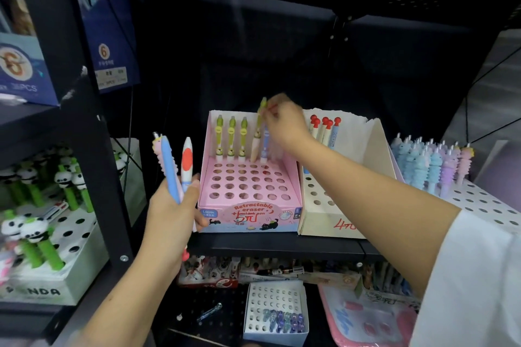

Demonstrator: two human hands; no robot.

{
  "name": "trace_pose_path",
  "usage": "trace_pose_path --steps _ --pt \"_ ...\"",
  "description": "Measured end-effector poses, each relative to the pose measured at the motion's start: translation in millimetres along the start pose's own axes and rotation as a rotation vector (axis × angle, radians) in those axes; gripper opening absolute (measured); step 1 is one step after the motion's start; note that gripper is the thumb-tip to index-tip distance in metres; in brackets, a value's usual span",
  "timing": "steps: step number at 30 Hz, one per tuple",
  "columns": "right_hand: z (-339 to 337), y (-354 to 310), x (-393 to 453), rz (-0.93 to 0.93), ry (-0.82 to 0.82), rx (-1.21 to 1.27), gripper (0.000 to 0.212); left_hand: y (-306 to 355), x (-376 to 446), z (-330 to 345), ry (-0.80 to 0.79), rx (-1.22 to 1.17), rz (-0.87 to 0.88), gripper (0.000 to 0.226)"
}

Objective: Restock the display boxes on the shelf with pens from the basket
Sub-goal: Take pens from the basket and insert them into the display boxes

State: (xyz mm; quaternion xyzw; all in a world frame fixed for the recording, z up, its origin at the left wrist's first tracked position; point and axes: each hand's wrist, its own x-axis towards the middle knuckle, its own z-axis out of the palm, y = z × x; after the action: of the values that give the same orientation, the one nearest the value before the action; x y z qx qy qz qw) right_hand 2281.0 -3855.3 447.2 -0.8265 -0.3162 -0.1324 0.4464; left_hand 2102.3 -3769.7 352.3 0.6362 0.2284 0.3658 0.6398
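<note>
A pink display box (pixel 248 205) with rows of holes stands on the black shelf; three green pens (pixel 231 135) fill its back row. My right hand (pixel 282 121) pinches the top of a green-capped pen (pixel 258 132) whose tip is in the back row, beside a blue pen (pixel 265 146). My left hand (pixel 173 205) grips a bunch of pens (pixel 177 166) left of the box: a blue one, a white one with a red dot and a pink one. No basket is in view.
A cream display box (pixel 338 220) with red-topped pens (pixel 324 127) sits right of the pink one. Pastel pens (pixel 431 160) stand further right, panda pens (pixel 42 205) at left. A small white box (pixel 275 313) and a pink tray (pixel 369 318) lie on the shelf below.
</note>
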Motion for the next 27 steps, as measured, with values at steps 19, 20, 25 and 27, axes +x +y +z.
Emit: trace_pose_path --steps 19,20,25,27 --pt "25 -29 -28 -0.023 0.043 0.376 0.015 -5 -5 6 0.064 0.067 -0.035 0.007" --pt "28 -27 -29 -0.007 0.031 0.371 0.016 -4 -5 6 0.062 0.065 -0.035 0.006" --pt "34 -35 -20 -0.059 0.036 0.253 0.016 -5 -4 4 0.069 0.095 -0.04 0.006" --pt "37 -35 -19 -0.074 0.033 0.21 0.016 -4 -5 4 0.065 0.094 -0.05 0.006"
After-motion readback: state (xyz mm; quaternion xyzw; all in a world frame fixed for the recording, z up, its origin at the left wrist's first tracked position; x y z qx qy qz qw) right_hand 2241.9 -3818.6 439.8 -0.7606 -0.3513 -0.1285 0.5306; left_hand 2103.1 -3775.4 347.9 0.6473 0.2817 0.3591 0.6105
